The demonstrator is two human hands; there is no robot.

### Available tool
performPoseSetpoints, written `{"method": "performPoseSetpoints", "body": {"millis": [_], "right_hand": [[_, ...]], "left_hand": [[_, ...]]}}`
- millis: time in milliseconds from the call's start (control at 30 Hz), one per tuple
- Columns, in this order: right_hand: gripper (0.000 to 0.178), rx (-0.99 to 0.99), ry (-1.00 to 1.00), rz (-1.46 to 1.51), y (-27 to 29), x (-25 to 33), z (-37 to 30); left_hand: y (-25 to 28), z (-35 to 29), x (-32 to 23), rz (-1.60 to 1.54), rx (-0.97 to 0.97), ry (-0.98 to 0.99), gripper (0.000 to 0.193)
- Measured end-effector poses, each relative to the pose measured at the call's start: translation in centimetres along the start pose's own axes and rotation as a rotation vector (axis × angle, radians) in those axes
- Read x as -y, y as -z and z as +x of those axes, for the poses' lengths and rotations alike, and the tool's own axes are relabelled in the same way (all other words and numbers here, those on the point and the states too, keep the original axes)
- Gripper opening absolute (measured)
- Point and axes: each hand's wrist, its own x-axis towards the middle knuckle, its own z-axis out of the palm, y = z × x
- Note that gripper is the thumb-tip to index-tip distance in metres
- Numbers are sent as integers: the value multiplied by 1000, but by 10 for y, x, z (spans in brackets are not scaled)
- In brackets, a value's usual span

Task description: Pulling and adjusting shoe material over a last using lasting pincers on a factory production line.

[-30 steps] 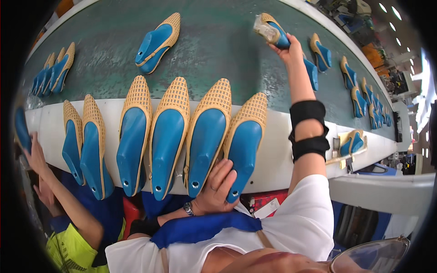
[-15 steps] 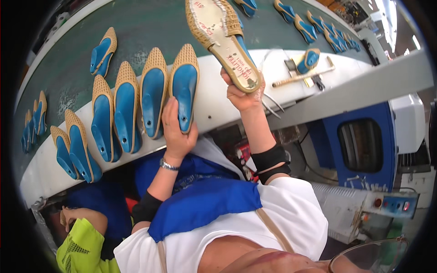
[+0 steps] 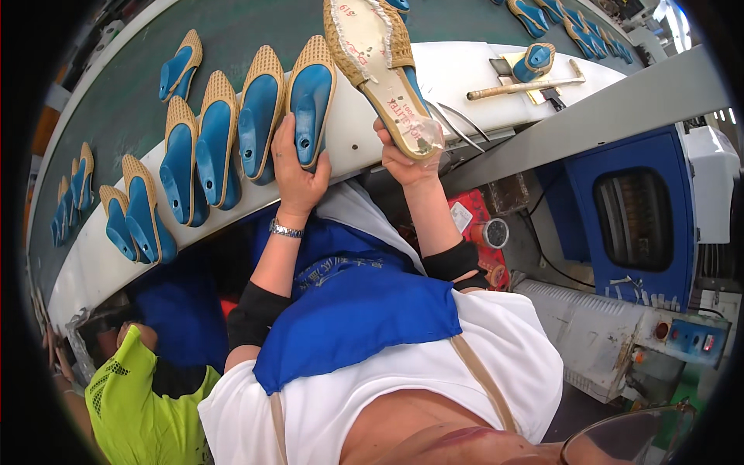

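Note:
My right hand (image 3: 408,161) grips the heel end of a woven tan shoe (image 3: 385,89), held up with its pale underside showing. A clear, shiny film-like patch covers part of the heel by my fingers. The shoe's toe runs off the top of the view, and a strip of blue shows along its side. My left hand (image 3: 298,178) is closed about the heel of another tan shoe (image 3: 312,97), which stands on the white table edge with a blue shoe last inside. Its fingers lie along the left side, with the thumb on the right.
Several tan shoes on blue lasts (image 3: 218,151) line the white edge (image 3: 85,271) to the left. More stand on the green surface (image 3: 256,19). A hammer (image 3: 519,89) lies at right beside a blue last piece (image 3: 535,60). A person's lime sleeve (image 3: 128,380) shows lower left.
The whole view has shifted, so the table and its shoes sit higher in the picture. Both hands keep their holds, and the raised shoe is still sole-outward.

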Motion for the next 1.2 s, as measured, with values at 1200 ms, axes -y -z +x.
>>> {"method": "performPoseSetpoints", "body": {"millis": [1200], "right_hand": [[56,-236,-59,-150,0,-70,-68]], "left_hand": [[20,26,-79,-1012,667,974,71]]}}
